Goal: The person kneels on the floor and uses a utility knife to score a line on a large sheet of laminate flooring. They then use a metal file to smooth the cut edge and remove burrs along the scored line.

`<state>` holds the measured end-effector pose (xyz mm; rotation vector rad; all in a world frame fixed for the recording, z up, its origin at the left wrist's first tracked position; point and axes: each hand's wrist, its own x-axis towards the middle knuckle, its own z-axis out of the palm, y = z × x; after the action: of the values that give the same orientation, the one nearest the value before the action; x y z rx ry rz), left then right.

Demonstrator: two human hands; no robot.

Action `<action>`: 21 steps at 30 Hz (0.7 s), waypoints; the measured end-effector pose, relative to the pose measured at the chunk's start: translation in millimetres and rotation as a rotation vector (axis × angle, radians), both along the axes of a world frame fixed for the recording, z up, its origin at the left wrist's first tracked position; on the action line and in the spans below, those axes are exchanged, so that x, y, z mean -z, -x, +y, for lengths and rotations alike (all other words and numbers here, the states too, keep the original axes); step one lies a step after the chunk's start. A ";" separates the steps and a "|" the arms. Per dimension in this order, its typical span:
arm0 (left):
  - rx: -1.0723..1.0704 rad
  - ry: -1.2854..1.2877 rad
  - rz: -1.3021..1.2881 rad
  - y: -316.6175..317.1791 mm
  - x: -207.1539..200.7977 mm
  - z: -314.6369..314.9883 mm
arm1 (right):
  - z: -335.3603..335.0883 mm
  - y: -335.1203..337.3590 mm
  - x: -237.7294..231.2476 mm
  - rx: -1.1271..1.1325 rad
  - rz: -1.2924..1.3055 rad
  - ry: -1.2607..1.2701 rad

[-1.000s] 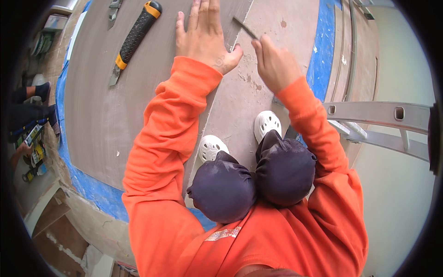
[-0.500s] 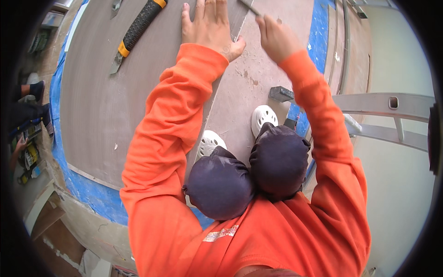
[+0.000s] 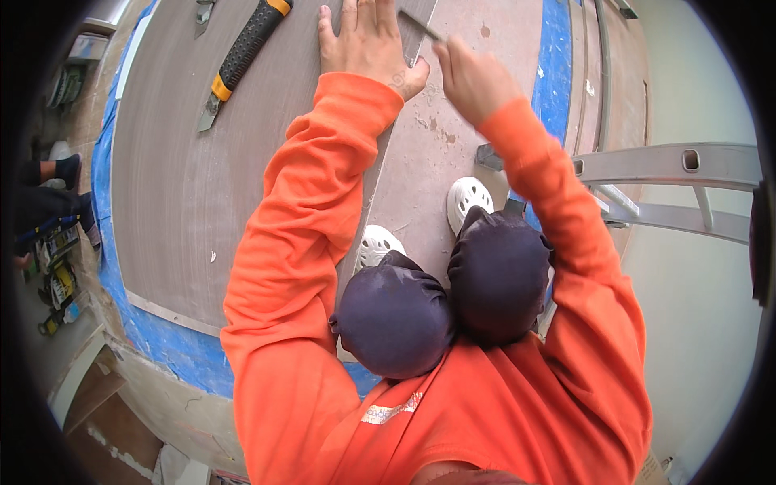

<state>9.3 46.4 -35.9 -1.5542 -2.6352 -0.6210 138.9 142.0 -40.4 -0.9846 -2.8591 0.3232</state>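
Observation:
My left hand point(image 3: 364, 40) lies flat on a large grey-brown board point(image 3: 178, 178), fingers stretched out and thumb by the board's right edge. Closed around the end of a thin grey metal tool point(image 3: 419, 23), my right hand point(image 3: 477, 77) is just right of that edge. The tool slants up and left, its far end over the board; its exact kind is unclear. A utility knife point(image 3: 244, 52) with a black textured grip and orange-yellow collars lies on the board, left of my left hand.
A small dark block point(image 3: 488, 158) sits on the dusty floor near my white shoes point(image 3: 469, 199). An aluminium ladder point(image 3: 647, 164) juts in at right. Blue sheeting point(image 3: 174, 347) borders the board. Another person's legs point(image 3: 52, 194) and tools point(image 3: 61, 279) appear at far left.
My right hand has shifted left toward my left hand, bringing the tool's end over the board. My left hand stays flat on the board. The whole view has shifted slightly.

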 end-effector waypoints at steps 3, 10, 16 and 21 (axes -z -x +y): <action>0.003 -0.010 0.002 -0.1 -7.8 1.7 | 11.8 -5.3 -3.0 -0.125 0.094 -0.091; -0.008 -0.026 0.124 1.4 5.1 -1.4 | -13.8 -11.1 -6.4 -0.019 0.091 0.065; 0.068 -0.013 0.022 -0.5 -0.7 2.0 | 26.9 2.1 8.2 -0.168 0.340 -0.026; 0.083 -0.050 0.063 2.8 -0.3 -15.7 | -14.4 -17.8 -2.4 -0.034 0.121 0.069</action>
<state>6.4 30.8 -35.6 -1.6481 -2.5008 -0.6262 156.7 127.6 -37.9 -0.8961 -2.7744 0.4712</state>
